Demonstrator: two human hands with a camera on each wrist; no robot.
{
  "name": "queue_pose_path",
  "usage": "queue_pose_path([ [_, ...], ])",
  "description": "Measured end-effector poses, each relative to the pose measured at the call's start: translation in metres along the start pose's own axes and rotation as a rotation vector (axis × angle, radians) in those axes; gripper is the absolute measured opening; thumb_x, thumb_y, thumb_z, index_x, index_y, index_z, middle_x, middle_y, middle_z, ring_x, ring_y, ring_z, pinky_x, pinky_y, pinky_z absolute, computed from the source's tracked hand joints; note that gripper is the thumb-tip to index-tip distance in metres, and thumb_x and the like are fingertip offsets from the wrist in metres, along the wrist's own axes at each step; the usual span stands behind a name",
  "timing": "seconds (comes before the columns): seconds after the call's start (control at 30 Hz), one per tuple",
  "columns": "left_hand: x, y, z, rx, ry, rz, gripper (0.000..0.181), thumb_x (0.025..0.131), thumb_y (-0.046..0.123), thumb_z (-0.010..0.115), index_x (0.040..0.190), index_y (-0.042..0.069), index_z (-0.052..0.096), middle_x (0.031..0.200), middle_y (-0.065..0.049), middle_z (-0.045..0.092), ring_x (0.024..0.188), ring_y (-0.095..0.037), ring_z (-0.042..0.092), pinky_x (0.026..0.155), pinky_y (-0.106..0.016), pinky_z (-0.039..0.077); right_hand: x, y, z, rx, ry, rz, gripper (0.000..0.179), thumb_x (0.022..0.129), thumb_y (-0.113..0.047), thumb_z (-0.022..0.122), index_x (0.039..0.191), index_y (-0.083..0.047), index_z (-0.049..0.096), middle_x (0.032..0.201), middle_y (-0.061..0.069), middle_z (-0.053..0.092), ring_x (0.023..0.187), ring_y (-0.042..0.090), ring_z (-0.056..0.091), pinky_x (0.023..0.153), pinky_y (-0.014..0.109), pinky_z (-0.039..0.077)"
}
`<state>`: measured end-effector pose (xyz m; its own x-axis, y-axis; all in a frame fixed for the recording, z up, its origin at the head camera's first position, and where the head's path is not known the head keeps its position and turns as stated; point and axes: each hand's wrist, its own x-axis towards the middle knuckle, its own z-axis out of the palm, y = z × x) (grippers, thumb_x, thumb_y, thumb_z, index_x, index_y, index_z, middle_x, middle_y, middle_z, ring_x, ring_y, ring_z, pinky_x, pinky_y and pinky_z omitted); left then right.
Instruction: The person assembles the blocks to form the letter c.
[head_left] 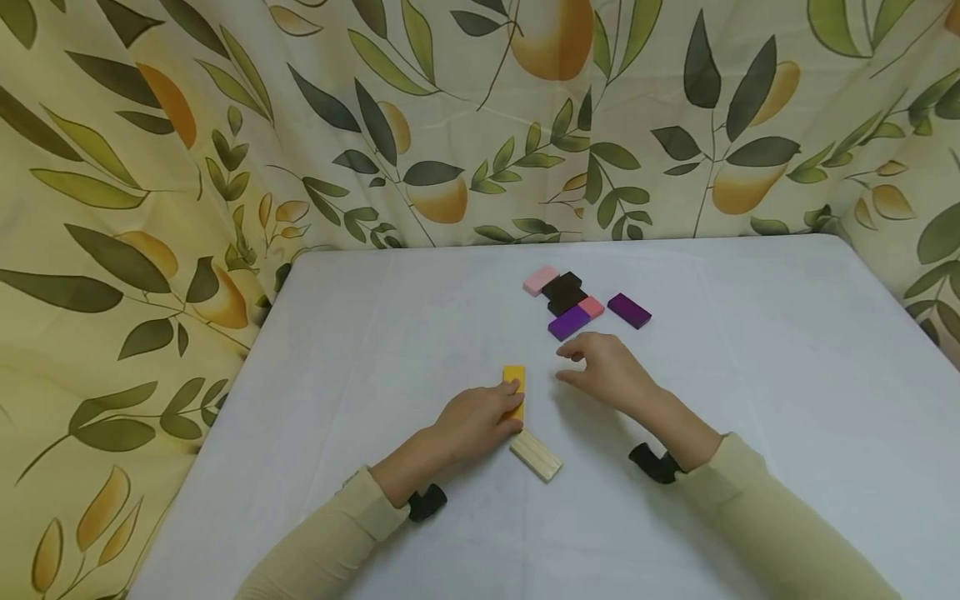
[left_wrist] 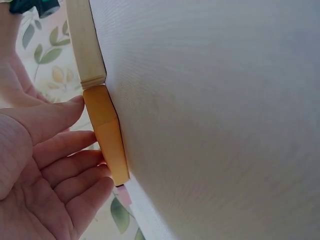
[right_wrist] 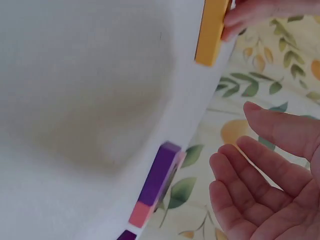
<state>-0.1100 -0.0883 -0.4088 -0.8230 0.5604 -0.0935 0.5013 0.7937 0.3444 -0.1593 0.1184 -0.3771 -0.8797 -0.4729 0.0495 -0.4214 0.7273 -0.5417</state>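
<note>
My left hand (head_left: 480, 421) rests on a yellow block (head_left: 513, 372), its thumb near the close end and its fingertips along the top. In the left wrist view the yellow block (left_wrist: 111, 140) meets the end of a pale wooden block (left_wrist: 86, 45); both lie flat. From above, the wooden block (head_left: 536, 456) angles off toward the lower right. My right hand (head_left: 611, 371) hovers over the table with thumb and fingers apart, holding nothing. Just beyond its fingers lies a violet block (head_left: 568, 323), also visible in the right wrist view beside the empty right hand (right_wrist: 270, 185).
Touching the violet block is a coral block (head_left: 592, 307), with black blocks (head_left: 562, 286) and a pink block (head_left: 540, 279) behind. A dark purple block (head_left: 629, 311) lies apart on the right. A patterned curtain (head_left: 465, 125) hangs behind the white table (head_left: 375, 333).
</note>
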Motion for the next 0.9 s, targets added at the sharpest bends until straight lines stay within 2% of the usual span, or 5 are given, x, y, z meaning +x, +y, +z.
queue_pose_path([
  [0.13,0.000,0.001,0.000,-0.006,-0.005,-0.005,0.044,0.092,0.029,0.057,0.129,0.006,0.053,0.138,-0.008,0.042,0.126,-0.017,0.039,0.098,-0.031,0.036,0.011,0.011,-0.006,0.014,0.010,0.014,0.028,0.078,-0.009,0.073,0.101,0.005,0.067,0.094,0.016,0.067,0.088,0.031,0.059,0.076,0.042,0.049],
  [0.3,-0.001,0.001,-0.001,-0.009,0.001,0.001,0.044,0.092,0.029,0.057,0.128,0.005,0.054,0.137,-0.009,0.042,0.125,-0.017,0.040,0.098,-0.031,0.036,0.027,0.024,-0.011,-0.037,0.016,0.018,0.026,0.078,-0.007,0.072,0.101,0.006,0.067,0.097,0.018,0.066,0.092,0.033,0.059,0.080,0.045,0.048],
  [0.4,-0.001,0.002,-0.003,-0.011,0.003,0.004,0.043,0.092,0.028,0.057,0.128,0.004,0.054,0.137,-0.009,0.043,0.125,-0.017,0.040,0.098,-0.031,0.036,0.036,0.033,-0.012,-0.085,0.008,-0.010,0.025,0.079,-0.005,0.070,0.101,0.007,0.066,0.099,0.019,0.066,0.096,0.035,0.060,0.083,0.046,0.046],
  [0.67,-0.001,0.002,-0.002,0.001,-0.002,0.010,0.043,0.092,0.028,0.056,0.128,0.004,0.054,0.137,-0.009,0.042,0.125,-0.017,0.040,0.098,-0.031,0.036,0.053,0.052,-0.009,-0.222,0.031,-0.148,0.023,0.075,0.006,0.067,0.098,0.007,0.067,0.098,0.019,0.064,0.095,0.034,0.059,0.084,0.044,0.046],
  [0.9,-0.002,0.001,-0.002,0.000,-0.004,0.009,0.043,0.092,0.028,0.056,0.128,0.004,0.054,0.137,-0.008,0.042,0.125,-0.016,0.040,0.098,-0.030,0.036,0.062,0.058,-0.003,-0.240,0.003,-0.148,0.023,0.077,0.004,0.068,0.099,0.007,0.067,0.100,0.020,0.063,0.097,0.035,0.058,0.087,0.045,0.044],
])
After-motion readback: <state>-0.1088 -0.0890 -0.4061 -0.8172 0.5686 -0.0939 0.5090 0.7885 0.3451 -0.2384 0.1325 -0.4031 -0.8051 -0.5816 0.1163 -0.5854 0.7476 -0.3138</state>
